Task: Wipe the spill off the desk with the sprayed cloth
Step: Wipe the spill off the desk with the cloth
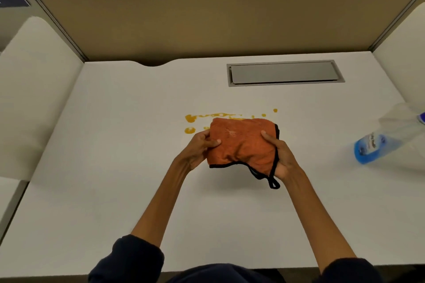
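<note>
An orange cloth (241, 142) with a black hem and a hanging loop is held over the middle of the white desk (115, 167). My left hand (200, 147) grips its left edge and my right hand (279, 156) grips its right edge, thumbs on top. A yellow-orange spill (190, 118) streaks the desk just beyond the cloth, with a round blob at its left and small drops to the right. The cloth hides part of the spill. I cannot tell whether the cloth touches the desk.
A spray bottle (377, 142) with blue liquid stands at the desk's right side, blurred. A grey cable hatch (285, 72) is set into the desk at the back right. Tan partition panels wall the back and sides.
</note>
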The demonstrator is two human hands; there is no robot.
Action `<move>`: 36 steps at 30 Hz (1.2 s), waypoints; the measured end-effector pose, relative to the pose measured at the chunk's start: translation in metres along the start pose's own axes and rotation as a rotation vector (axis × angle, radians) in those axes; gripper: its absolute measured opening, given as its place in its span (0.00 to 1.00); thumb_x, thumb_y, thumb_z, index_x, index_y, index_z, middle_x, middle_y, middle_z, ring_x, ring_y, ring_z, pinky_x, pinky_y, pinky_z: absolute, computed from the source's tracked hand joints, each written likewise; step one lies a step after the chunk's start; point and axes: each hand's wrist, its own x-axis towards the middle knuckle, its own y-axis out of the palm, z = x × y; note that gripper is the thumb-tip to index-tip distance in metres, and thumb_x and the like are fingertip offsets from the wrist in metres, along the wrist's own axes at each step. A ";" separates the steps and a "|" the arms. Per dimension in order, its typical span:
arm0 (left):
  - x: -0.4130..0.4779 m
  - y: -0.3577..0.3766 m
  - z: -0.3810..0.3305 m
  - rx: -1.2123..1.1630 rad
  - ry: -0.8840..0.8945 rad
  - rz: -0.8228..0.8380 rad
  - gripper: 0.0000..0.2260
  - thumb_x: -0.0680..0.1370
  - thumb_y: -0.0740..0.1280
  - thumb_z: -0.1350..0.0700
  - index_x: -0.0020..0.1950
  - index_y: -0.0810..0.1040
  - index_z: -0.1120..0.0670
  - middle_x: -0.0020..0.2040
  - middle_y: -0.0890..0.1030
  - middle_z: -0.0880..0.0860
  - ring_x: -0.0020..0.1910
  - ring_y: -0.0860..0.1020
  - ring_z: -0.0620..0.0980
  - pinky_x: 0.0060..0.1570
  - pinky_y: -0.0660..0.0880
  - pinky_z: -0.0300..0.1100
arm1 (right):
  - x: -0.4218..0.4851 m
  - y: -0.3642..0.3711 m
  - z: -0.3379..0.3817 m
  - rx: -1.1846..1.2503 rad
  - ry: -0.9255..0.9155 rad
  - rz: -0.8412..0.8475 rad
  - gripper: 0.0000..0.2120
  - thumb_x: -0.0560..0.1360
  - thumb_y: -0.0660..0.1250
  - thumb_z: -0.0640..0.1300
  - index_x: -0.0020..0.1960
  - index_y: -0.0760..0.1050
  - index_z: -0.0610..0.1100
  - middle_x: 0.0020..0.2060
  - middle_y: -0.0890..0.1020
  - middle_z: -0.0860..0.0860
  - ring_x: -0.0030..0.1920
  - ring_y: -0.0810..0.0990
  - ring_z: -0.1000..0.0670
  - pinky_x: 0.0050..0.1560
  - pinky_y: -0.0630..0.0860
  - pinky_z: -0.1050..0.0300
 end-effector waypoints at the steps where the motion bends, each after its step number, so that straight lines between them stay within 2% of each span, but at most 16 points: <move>1: 0.003 0.001 0.001 0.013 0.005 0.012 0.19 0.76 0.70 0.66 0.67 0.75 0.59 0.59 0.83 0.54 0.57 0.83 0.52 0.49 0.81 0.43 | 0.000 0.000 -0.005 0.029 0.011 0.028 0.23 0.75 0.73 0.47 0.67 0.76 0.39 0.64 0.79 0.39 0.64 0.79 0.38 0.56 0.79 0.42; 5: 0.011 0.004 0.005 0.073 0.015 0.048 0.17 0.76 0.70 0.66 0.64 0.77 0.55 0.57 0.84 0.53 0.56 0.83 0.52 0.49 0.81 0.42 | -0.003 0.001 -0.012 0.062 -0.012 0.023 0.22 0.76 0.71 0.49 0.67 0.76 0.40 0.65 0.78 0.39 0.65 0.78 0.39 0.56 0.79 0.41; 9: 0.018 0.009 0.003 0.152 0.047 0.047 0.17 0.76 0.70 0.63 0.64 0.78 0.52 0.59 0.83 0.52 0.58 0.82 0.51 0.52 0.81 0.45 | -0.010 0.002 0.002 0.064 -0.160 -0.037 0.19 0.79 0.67 0.52 0.65 0.78 0.42 0.63 0.80 0.41 0.62 0.80 0.41 0.52 0.81 0.44; 11: 0.024 0.011 0.002 0.216 0.120 -0.091 0.16 0.76 0.71 0.62 0.63 0.78 0.52 0.59 0.82 0.53 0.56 0.83 0.50 0.53 0.81 0.46 | -0.014 0.003 0.012 0.072 -0.244 -0.067 0.18 0.80 0.65 0.51 0.66 0.77 0.43 0.63 0.81 0.42 0.61 0.81 0.42 0.50 0.82 0.45; 14: 0.022 -0.007 0.009 0.454 0.341 -0.500 0.13 0.77 0.69 0.61 0.62 0.78 0.55 0.59 0.81 0.52 0.53 0.82 0.48 0.53 0.79 0.46 | -0.017 0.015 0.031 -0.001 -0.412 -0.124 0.13 0.81 0.64 0.49 0.62 0.79 0.45 0.59 0.83 0.44 0.58 0.83 0.44 0.50 0.83 0.47; 17: 0.012 -0.053 0.026 0.814 0.435 -0.756 0.15 0.81 0.62 0.59 0.67 0.74 0.56 0.65 0.78 0.53 0.65 0.75 0.52 0.64 0.73 0.50 | -0.010 0.026 0.047 -0.334 -0.637 -0.429 0.07 0.79 0.67 0.47 0.56 0.78 0.48 0.51 0.85 0.50 0.50 0.84 0.56 0.50 0.81 0.59; 18: 0.010 -0.069 0.033 0.926 0.398 -0.788 0.16 0.81 0.61 0.58 0.70 0.72 0.57 0.68 0.75 0.55 0.69 0.72 0.54 0.68 0.69 0.51 | -0.003 0.029 0.048 -0.517 -0.711 -0.535 0.05 0.79 0.68 0.47 0.53 0.79 0.46 0.46 0.84 0.50 0.44 0.84 0.59 0.46 0.80 0.63; 19: 0.010 -0.084 0.039 1.028 0.345 -0.794 0.18 0.82 0.60 0.58 0.72 0.69 0.58 0.71 0.72 0.57 0.73 0.68 0.55 0.71 0.66 0.52 | 0.005 0.031 0.047 -0.690 -0.778 -0.603 0.06 0.79 0.68 0.46 0.49 0.78 0.43 0.41 0.83 0.48 0.38 0.82 0.58 0.40 0.78 0.63; 21: 0.010 -0.102 0.052 1.204 0.243 -0.754 0.22 0.83 0.57 0.57 0.76 0.63 0.61 0.77 0.65 0.59 0.78 0.59 0.56 0.76 0.58 0.53 | 0.024 0.040 0.039 -0.852 -0.885 -0.653 0.07 0.80 0.67 0.41 0.44 0.76 0.40 0.34 0.79 0.44 0.33 0.78 0.59 0.38 0.72 0.64; 22: 0.011 -0.107 0.057 1.275 0.209 -0.724 0.23 0.84 0.55 0.56 0.78 0.59 0.62 0.79 0.61 0.60 0.79 0.55 0.56 0.77 0.54 0.53 | 0.032 0.047 0.033 -0.844 -0.921 -0.608 0.04 0.80 0.65 0.38 0.47 0.77 0.40 0.37 0.80 0.45 0.37 0.79 0.61 0.42 0.72 0.70; 23: 0.012 -0.110 0.062 1.328 0.187 -0.697 0.24 0.84 0.54 0.56 0.79 0.56 0.63 0.80 0.57 0.60 0.80 0.52 0.56 0.78 0.50 0.53 | 0.042 0.050 0.024 -0.859 -0.946 -0.563 0.06 0.80 0.64 0.33 0.53 0.78 0.41 0.44 0.82 0.44 0.45 0.80 0.64 0.49 0.73 0.73; 24: 0.014 -0.110 0.066 1.363 0.175 -0.681 0.25 0.84 0.52 0.55 0.79 0.53 0.63 0.80 0.55 0.60 0.80 0.50 0.56 0.79 0.47 0.53 | 0.052 0.051 0.012 -0.923 -0.954 -0.507 0.13 0.78 0.64 0.29 0.60 0.78 0.40 0.53 0.83 0.44 0.55 0.79 0.64 0.59 0.73 0.69; 25: 0.015 -0.110 0.069 1.388 0.170 -0.676 0.25 0.84 0.51 0.54 0.79 0.51 0.63 0.80 0.53 0.60 0.81 0.48 0.55 0.79 0.45 0.53 | 0.063 0.050 -0.003 -1.079 -0.944 -0.468 0.21 0.74 0.64 0.26 0.65 0.76 0.40 0.61 0.80 0.45 0.64 0.76 0.58 0.68 0.70 0.58; 27: 0.019 -0.109 0.073 1.425 0.176 -0.677 0.26 0.84 0.48 0.52 0.80 0.49 0.62 0.81 0.51 0.60 0.81 0.47 0.55 0.79 0.42 0.52 | 0.083 0.041 -0.034 -1.385 -0.833 -0.414 0.34 0.68 0.64 0.23 0.71 0.72 0.42 0.69 0.75 0.47 0.74 0.67 0.48 0.76 0.58 0.40; 30: 0.024 -0.111 0.077 1.451 0.183 -0.683 0.27 0.82 0.45 0.51 0.80 0.49 0.61 0.81 0.51 0.58 0.81 0.46 0.53 0.79 0.43 0.52 | 0.099 0.033 -0.079 -1.611 -0.691 -0.359 0.39 0.66 0.64 0.26 0.75 0.67 0.46 0.74 0.70 0.50 0.78 0.60 0.49 0.78 0.47 0.39; 36: 0.028 -0.114 0.083 1.474 0.195 -0.709 0.27 0.83 0.44 0.50 0.80 0.48 0.60 0.81 0.50 0.57 0.81 0.45 0.52 0.79 0.42 0.50 | 0.111 0.012 -0.108 -1.738 -0.740 -0.406 0.35 0.68 0.68 0.32 0.74 0.68 0.44 0.73 0.71 0.48 0.76 0.63 0.47 0.77 0.51 0.36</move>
